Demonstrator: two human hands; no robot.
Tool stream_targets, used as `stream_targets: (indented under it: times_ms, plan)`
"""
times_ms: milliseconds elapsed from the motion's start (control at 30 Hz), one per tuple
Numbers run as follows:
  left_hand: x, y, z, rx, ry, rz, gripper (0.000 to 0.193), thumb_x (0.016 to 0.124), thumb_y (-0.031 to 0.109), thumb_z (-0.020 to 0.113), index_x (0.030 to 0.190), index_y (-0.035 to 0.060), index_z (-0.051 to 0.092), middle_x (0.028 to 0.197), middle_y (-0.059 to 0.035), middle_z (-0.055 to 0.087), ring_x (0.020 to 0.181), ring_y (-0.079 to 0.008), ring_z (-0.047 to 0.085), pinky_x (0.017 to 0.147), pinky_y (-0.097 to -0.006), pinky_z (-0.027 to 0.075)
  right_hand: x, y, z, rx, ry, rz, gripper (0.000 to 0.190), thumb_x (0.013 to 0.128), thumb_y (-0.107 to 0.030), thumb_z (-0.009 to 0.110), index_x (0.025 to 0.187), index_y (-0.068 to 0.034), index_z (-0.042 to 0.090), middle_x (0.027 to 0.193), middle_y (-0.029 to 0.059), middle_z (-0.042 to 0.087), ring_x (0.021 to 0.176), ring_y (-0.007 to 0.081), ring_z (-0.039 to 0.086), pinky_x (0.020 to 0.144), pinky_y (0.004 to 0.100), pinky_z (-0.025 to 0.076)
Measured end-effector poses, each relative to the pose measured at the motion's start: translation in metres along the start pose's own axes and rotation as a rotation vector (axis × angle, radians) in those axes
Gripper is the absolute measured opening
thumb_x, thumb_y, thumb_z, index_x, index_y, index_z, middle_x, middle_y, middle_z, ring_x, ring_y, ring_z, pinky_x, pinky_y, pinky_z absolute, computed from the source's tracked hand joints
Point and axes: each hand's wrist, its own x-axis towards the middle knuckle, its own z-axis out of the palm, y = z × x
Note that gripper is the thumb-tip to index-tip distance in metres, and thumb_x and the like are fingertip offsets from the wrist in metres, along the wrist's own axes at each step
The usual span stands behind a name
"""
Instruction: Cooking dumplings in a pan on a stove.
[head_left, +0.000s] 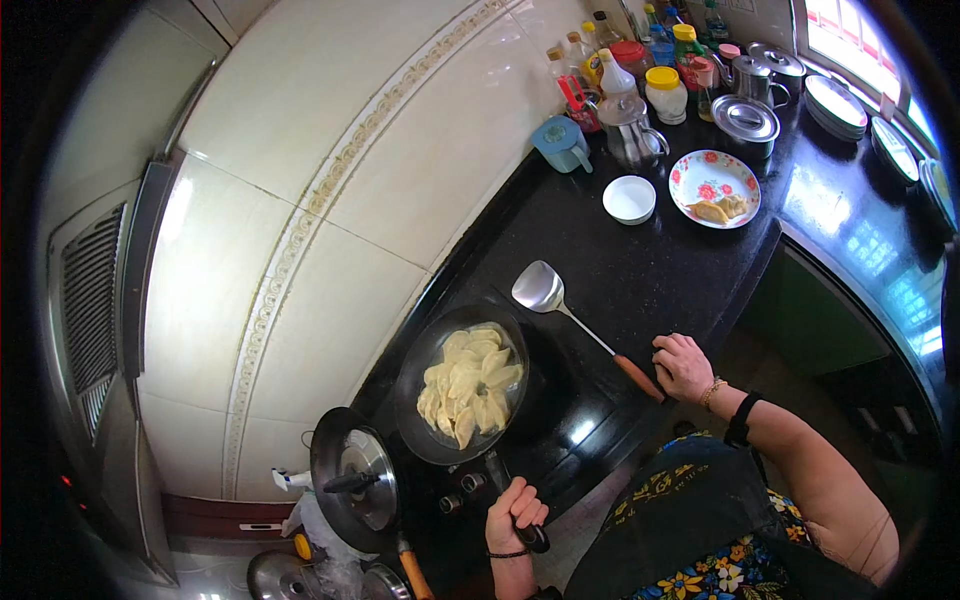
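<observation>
My left hand (516, 510) is closed around the black handle of a frying pan (405, 405). Many pale dumplings (469, 382) lie bunched in the pan, with some liquid around them. My right hand (681, 367) rests at the counter's front edge, fingers curled, beside the wooden handle of a metal wok spatula (538, 287); whether a finger touches that handle is not clear. The spatula lies flat on the black counter, its blade toward the wall. Farther along the counter stand a small white bowl (628, 199) and a floral plate (712, 171) bearing a few browned dumplings (718, 209).
A wok (326, 442) with a metal lid (367, 476) inside stands left of the pan. Stove knobs (472, 482) sit near the pan's handle. A blue pitcher (561, 142), a metal kettle (631, 139), bottles, jars and stacked plates (834, 105) line the far counter.
</observation>
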Motion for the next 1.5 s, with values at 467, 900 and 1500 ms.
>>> stream_targets:
  times_ms: [467, 900, 1500]
  plan:
    - [0.002, 0.000, 0.005, 0.052, 0.032, -0.022, 0.025, 0.094, 0.015, 0.036, 0.070, 0.0129, 0.041, 0.049, 0.0070, 0.031, 0.036, -0.0063, 0.028, 0.044, -0.0248, 0.029, 0.000, 0.000, -0.001, -0.006, 0.002, -0.002, 0.008, 0.069, -0.007, 0.056, 0.077, -0.006, 0.056, 0.098, 0.0086, 0.053, 0.090, 0.0251, 0.050, 0.080, 0.0358, 0.040]
    - [0.004, -0.002, 0.005, 0.001, 0.033, -0.032, 0.022, 0.093, 0.014, 0.035, 0.073, 0.0112, 0.044, 0.049, 0.0066, 0.030, 0.036, -0.0067, 0.028, 0.043, -0.0250, 0.028, 0.000, 0.001, 0.000, -0.004, -0.007, 0.002, 0.009, 0.068, -0.007, 0.057, 0.078, -0.006, 0.057, 0.099, 0.0089, 0.053, 0.091, 0.0252, 0.050, 0.080, 0.0357, 0.040]
    - [0.006, -0.005, -0.006, -0.022, -0.065, -0.063, 0.025, 0.094, 0.015, 0.036, 0.068, 0.0146, 0.038, 0.051, 0.0063, 0.029, 0.039, -0.0073, 0.028, 0.046, -0.0255, 0.029, 0.002, -0.001, -0.001, 0.002, -0.002, -0.007, 0.009, 0.069, -0.007, 0.056, 0.078, -0.006, 0.056, 0.097, 0.0084, 0.053, 0.089, 0.0253, 0.050, 0.079, 0.0359, 0.040]
